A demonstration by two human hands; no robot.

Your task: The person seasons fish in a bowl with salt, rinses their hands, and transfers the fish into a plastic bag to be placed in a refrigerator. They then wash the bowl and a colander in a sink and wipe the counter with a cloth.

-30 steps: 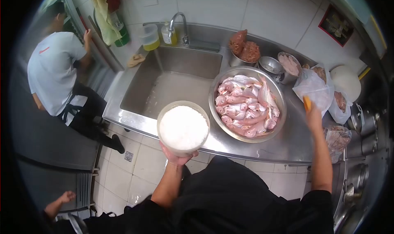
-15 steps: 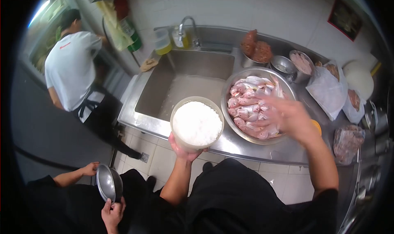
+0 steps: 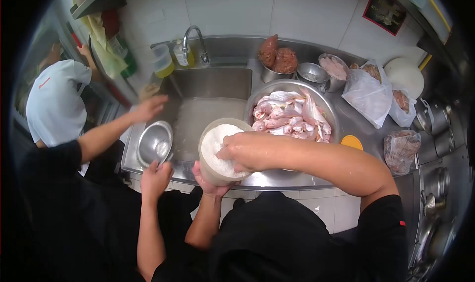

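My left hand [image 3: 212, 183] is closed around the lower side of a round plastic tub [image 3: 217, 174], holding it up at the sink's front edge. White, salt-like grains [image 3: 213, 142] fill the tub. My right hand [image 3: 242, 151] reaches across into it with curled fingers dug into the grains; the fingertips are partly hidden. Behind my right forearm stands a large steel basin [image 3: 332, 115] heaped with whole pinkish-silver fish [image 3: 282, 115]. The forearm covers the basin's front part.
At left, a co-worker's hand [image 3: 157, 175] grips a steel bowl [image 3: 154, 142]; their other hand [image 3: 148, 108] reaches over the sink [image 3: 208, 74]. A person in a white shirt [image 3: 57, 101] stands farther left. Along the counter are meat containers [image 3: 277, 74], plastic bags [image 3: 367, 94] and an orange lid [image 3: 352, 142].
My right hand has moved left from above the fish into the tub. The co-worker's bowl has come up to the counter's left edge, and one of their hands has left it.
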